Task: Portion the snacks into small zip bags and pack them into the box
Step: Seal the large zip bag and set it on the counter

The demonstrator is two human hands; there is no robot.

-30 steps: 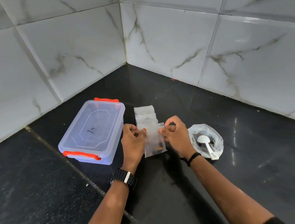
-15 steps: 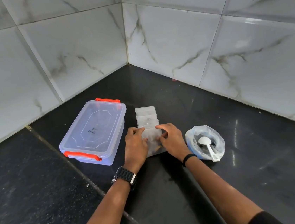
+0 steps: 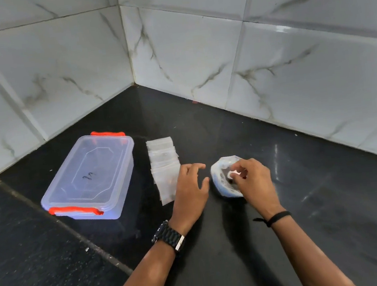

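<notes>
Head view: right hand [image 3: 253, 180] is reaching into the snack pouch [image 3: 224, 181], fingers curling round the white spoon [image 3: 231, 174]; grip looks narrow and on the spoon, though part of it is hidden. Left hand [image 3: 191, 189] is hovering between pouch and zip bags [image 3: 164, 166], fingers relaxed and spread, holding nothing, just beside the nearest bag.

Step in hand, as I read it: scooping the next portion. Doing it well means the left hand steadying the floppy pouch rim or lifting a bag mouth open, and the spoon coming up level with a small load so nothing is spilling on the table [image 3: 243, 266].

Materials: bags are thin, clear, flat film, lying in an overlapping row, likely slippery and clingy. Pouch is crumpled soft plastic with dark snacks inside. Box [image 3: 88, 177] is rigid translucent plastic, rounded rectangle, lid on, orange clips, sitting left of the bags. Table is dark polished stone; wall tiles are glossy marble pattern.
</notes>
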